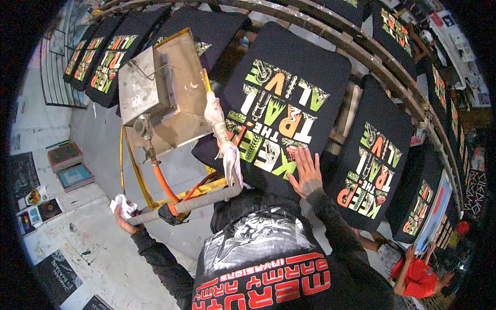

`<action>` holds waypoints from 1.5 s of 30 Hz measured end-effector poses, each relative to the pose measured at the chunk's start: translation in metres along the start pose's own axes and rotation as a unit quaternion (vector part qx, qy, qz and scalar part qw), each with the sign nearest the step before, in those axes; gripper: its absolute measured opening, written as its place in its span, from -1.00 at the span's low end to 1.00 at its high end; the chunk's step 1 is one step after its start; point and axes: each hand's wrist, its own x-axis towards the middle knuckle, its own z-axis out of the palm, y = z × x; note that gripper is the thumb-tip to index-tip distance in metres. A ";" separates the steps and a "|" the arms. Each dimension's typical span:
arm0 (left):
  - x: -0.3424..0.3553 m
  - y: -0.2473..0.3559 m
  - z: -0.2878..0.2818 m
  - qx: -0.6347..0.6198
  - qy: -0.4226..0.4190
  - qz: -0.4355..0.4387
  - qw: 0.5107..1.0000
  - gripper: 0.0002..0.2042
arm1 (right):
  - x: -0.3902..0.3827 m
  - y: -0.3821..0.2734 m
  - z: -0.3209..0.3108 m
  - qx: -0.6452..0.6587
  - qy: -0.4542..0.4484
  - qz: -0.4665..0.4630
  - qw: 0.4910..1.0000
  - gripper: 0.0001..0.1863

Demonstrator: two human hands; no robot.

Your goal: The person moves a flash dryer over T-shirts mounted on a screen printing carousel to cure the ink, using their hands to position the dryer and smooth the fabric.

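Observation:
A black T-shirt [315, 67] with a green, orange and white lettering print [279, 113] lies stretched in front of me. My right hand [308, 173] rests on the lower edge of that print, fingers spread flat. To the left, my left hand [125, 216] is closed round the end of a grey wrapped handle bar [206, 200], with a crumpled white cloth [122, 203] at the fingers. The bar belongs to a metal heater [142, 82] with a wide tan plate [186, 111], an orange hose [164, 181] and a yellow frame [140, 181]. White cloth [230, 155] is wound round its upright.
More printed black shirts [372, 170] lie on boards along a curved rail [361, 44]. A person in a red top [418, 279] works at the lower right beside a screen frame [433, 206]. Stacked frames [70, 165] and a stained pale worktop [98, 243] stand left.

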 end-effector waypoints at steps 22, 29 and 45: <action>-0.014 0.025 0.013 0.378 0.195 0.236 0.873 -0.59 | 0.087 -0.094 -0.052 0.327 0.147 0.003 0.933 -0.42; 0.032 0.046 0.098 0.196 -0.113 0.244 0.943 -0.55 | 0.118 -0.171 -0.099 0.416 0.149 -0.159 0.883 -0.48; 0.085 0.028 0.195 0.396 -0.172 0.443 0.786 -0.59 | 0.132 -0.178 -0.093 0.440 0.022 -0.110 0.891 -0.21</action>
